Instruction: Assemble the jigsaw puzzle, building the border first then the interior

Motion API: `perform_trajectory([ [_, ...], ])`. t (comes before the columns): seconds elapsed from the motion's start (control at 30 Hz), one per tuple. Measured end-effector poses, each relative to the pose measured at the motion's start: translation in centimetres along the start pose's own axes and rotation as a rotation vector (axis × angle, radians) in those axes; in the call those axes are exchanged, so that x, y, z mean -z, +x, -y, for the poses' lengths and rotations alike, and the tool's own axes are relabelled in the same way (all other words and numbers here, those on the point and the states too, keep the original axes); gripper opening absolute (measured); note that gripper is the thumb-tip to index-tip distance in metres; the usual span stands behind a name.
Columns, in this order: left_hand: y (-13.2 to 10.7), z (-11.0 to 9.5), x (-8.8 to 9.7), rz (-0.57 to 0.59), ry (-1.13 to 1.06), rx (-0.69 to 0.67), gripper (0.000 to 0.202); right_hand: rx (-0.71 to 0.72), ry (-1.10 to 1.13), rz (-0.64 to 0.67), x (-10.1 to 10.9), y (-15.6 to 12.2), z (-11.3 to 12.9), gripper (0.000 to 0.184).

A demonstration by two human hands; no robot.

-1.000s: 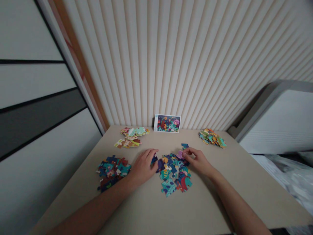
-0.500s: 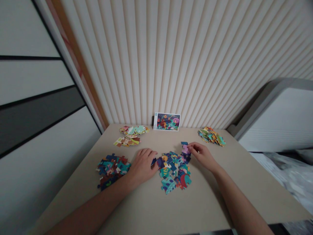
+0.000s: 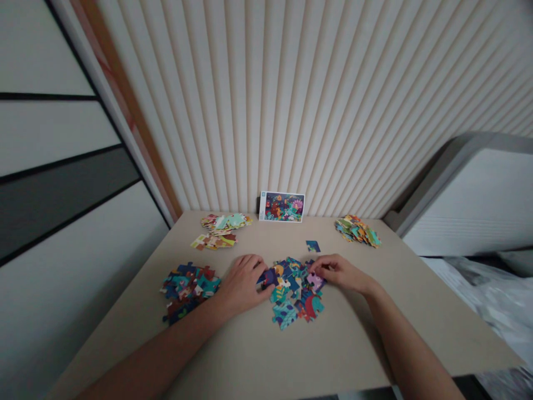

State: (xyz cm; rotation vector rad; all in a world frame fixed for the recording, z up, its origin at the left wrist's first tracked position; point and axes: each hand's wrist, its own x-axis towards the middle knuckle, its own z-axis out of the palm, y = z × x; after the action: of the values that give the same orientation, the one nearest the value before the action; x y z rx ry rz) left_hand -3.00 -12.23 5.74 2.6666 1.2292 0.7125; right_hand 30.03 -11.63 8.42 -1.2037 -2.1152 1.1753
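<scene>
My right hand (image 3: 341,273) pinches a pink-purple puzzle piece (image 3: 315,281) over the right side of the middle pile of puzzle pieces (image 3: 285,312). A dark blue puzzle piece (image 3: 261,280) shows between the thumb and fingers of my left hand (image 3: 244,282), at that pile's left edge. Part of this piece is hidden by the fingers. Just beyond the pile, a single blue puzzle piece (image 3: 313,246) lies alone on the table. To the left of my left hand is another heap of dark red, blue and teal pieces (image 3: 189,289).
A picture card (image 3: 282,207) of the colourful scene stands against the pleated wall (image 3: 266,100). Lighter pieces (image 3: 225,223) are heaped at the table's back left, with a few more pieces (image 3: 214,241) before them. An orange-green heap (image 3: 357,230) lies back right.
My right hand has brought the pink-purple piece down toward me, onto the right side of the middle pile. The single blue piece beyond it is now uncovered. My left hand stays nearly in place.
</scene>
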Motion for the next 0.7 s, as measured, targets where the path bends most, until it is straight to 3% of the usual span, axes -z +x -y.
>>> perform_trajectory([
  [0.07,0.0,0.0,0.0,0.007,-0.001,-0.009,0.027,0.028,-0.023,0.058,-0.1,0.0,0.2,0.04],
  [0.27,0.1,-0.1,0.1,0.036,-0.011,-0.03,0.029,0.094,-0.304,-0.202,-0.6,0.8,-1.0,0.039],
  [0.4,0.2,-0.3,0.2,0.054,-0.019,-0.062,0.03,0.113,-0.418,-0.197,-1.8,1.3,-1.1,0.038],
  [0.57,0.2,-0.6,0.5,0.07,-0.019,-0.088,0.034,0.125,-0.395,-0.199,-2.5,1.4,0.1,0.029],
  [0.7,0.2,-0.5,0.4,0.073,-0.028,-0.089,0.034,0.116,-0.256,-0.173,-2.0,1.1,0.5,0.023],
])
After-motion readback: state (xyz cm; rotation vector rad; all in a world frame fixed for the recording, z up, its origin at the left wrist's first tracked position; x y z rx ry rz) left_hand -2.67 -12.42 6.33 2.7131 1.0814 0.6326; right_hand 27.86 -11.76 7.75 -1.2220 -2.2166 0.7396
